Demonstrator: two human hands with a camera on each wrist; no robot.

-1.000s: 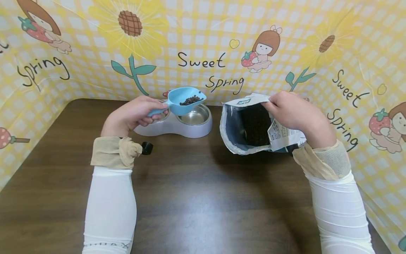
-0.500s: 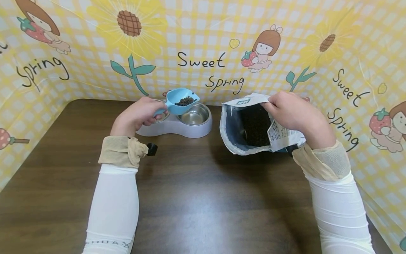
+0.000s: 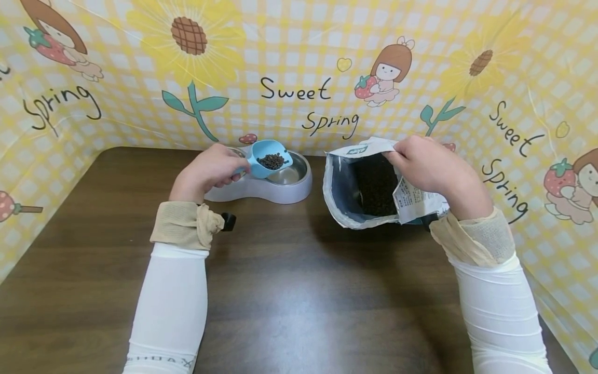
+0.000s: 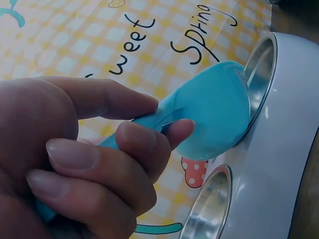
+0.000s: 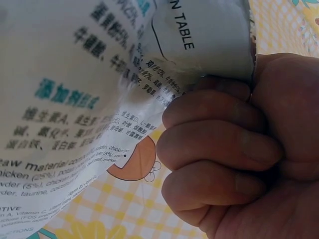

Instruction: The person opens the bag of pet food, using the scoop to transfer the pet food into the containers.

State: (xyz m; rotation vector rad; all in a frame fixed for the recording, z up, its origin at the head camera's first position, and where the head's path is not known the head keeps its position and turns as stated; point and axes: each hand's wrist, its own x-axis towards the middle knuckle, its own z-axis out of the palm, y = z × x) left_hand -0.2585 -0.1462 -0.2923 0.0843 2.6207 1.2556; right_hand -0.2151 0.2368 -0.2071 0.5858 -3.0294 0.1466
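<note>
My left hand [image 3: 210,169] grips the handle of a blue scoop [image 3: 259,151]; in the left wrist view its fingers curl round the handle. Dark brown kibble [image 3: 272,161] lies in the scoop, which is held over the right bowl [image 3: 299,170] of a white double pet bowl [image 3: 280,196]. The left steel bowl [image 4: 209,209] is partly behind my hand in the head view. My right hand [image 3: 430,163] pinches the top edge of an open pet food bag [image 3: 336,200]. Inside the bag is a dark heap of kibble [image 3: 376,184]. Printed text covers the bag's side [image 5: 75,124] in the right wrist view.
A brown wooden table [image 3: 299,291] lies under everything. Behind it and at both sides hangs a yellow checked cloth [image 3: 299,52] with flowers and lettering. Dark wrist cameras [image 3: 228,222] are strapped on above the hands.
My left hand has moved a little to the right, and the scoop has come lower over the right bowl and tilts more toward the front. My right hand and the bag stay put.
</note>
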